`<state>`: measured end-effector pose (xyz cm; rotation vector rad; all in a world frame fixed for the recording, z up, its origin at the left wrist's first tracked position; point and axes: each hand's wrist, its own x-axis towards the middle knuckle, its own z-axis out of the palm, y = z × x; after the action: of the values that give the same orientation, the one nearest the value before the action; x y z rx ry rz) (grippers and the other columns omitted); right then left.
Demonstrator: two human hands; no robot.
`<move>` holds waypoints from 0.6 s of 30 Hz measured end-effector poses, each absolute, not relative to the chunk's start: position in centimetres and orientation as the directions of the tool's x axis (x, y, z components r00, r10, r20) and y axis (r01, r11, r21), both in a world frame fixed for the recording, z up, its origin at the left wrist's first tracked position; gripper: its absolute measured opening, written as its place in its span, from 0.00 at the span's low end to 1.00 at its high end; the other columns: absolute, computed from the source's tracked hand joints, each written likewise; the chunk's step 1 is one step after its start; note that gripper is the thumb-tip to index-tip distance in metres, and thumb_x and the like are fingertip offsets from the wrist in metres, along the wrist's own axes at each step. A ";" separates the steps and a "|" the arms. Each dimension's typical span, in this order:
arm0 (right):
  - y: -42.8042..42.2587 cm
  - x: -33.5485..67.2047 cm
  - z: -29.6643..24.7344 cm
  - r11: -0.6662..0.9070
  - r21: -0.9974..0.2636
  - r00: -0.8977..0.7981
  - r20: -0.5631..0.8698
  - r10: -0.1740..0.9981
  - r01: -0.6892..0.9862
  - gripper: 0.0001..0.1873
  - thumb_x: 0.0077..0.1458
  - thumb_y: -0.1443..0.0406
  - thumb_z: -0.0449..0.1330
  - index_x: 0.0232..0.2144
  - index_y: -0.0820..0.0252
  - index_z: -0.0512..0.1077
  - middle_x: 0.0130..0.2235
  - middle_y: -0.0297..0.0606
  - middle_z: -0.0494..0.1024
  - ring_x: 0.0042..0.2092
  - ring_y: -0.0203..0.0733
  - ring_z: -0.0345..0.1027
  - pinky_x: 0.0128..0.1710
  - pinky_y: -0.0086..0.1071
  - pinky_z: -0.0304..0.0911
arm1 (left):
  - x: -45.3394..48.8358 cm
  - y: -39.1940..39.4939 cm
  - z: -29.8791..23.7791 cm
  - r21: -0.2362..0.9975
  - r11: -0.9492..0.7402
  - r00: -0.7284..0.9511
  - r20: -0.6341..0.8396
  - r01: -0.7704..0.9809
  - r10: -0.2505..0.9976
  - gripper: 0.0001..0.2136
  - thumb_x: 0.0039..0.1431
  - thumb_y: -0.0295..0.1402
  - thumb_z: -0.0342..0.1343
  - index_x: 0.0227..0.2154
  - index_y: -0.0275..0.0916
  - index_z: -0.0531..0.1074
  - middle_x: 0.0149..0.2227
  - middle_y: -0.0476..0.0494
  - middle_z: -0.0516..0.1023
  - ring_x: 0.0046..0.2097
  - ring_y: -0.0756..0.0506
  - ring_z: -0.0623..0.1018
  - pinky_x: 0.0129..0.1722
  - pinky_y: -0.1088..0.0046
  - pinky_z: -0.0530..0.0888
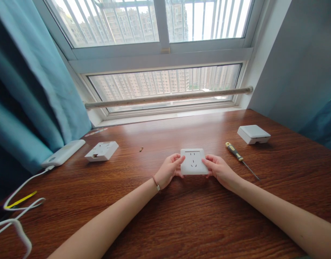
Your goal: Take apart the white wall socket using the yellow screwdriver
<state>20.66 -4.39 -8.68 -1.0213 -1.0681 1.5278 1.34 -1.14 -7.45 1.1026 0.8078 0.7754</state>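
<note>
A white wall socket [193, 166] with a slotted face is held up between my two hands, its front turned toward me. My left hand [170, 167] grips its left edge, thumb on the face and fingers behind. On the opposite edge, my right hand [217, 167] is closed the same way. The back of the socket is hidden. To the right of my right hand lies a screwdriver [235, 151] with a grey and yellow handle. Some small screws [141, 149] lie beyond my left hand.
A white mounting box [102, 151] sits at the left, near a white power bank [64, 153] with a white cable [22, 187]. At the right back stands another white box with a cover [253, 134]. Behind the wooden table [165, 223] are a window and a rail [168, 98].
</note>
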 end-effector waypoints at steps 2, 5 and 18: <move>-4.4 20.7 -8.5 -0.137 -0.956 -0.139 -0.103 0.985 -0.261 0.16 0.46 0.56 0.62 0.30 0.64 0.69 0.26 0.32 0.72 0.24 0.30 0.64 0.18 0.21 0.61 | 1.5 -1.6 -7.2 0.959 0.260 0.548 -0.158 -0.114 0.821 0.17 0.48 0.40 0.59 0.38 0.35 0.65 0.30 0.45 0.74 0.24 0.52 0.73 0.20 0.79 0.70; -4.4 20.7 -8.4 -0.122 -0.957 -0.102 -0.098 0.990 -0.263 0.17 0.45 0.56 0.62 0.33 0.64 0.70 0.29 0.35 0.74 0.26 0.32 0.65 0.18 0.22 0.61 | 1.6 -2.1 -6.9 0.960 0.257 0.572 -0.148 -0.115 0.807 0.18 0.47 0.35 0.61 0.41 0.35 0.66 0.36 0.42 0.75 0.27 0.51 0.75 0.25 0.77 0.72; -4.3 20.8 -8.2 -0.135 -0.974 -0.165 -0.105 0.981 -0.184 0.18 0.49 0.54 0.60 0.36 0.62 0.68 0.35 0.40 0.76 0.26 0.33 0.71 0.20 0.21 0.64 | 0.2 0.3 -6.2 0.910 0.241 0.155 -0.198 -0.337 0.968 0.11 0.45 0.26 0.59 0.35 0.30 0.73 0.38 0.35 0.76 0.34 0.48 0.76 0.33 0.74 0.73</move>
<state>20.81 -4.27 -8.20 -1.0709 -1.1124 1.4990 0.19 0.31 -6.24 0.8385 0.9600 1.1117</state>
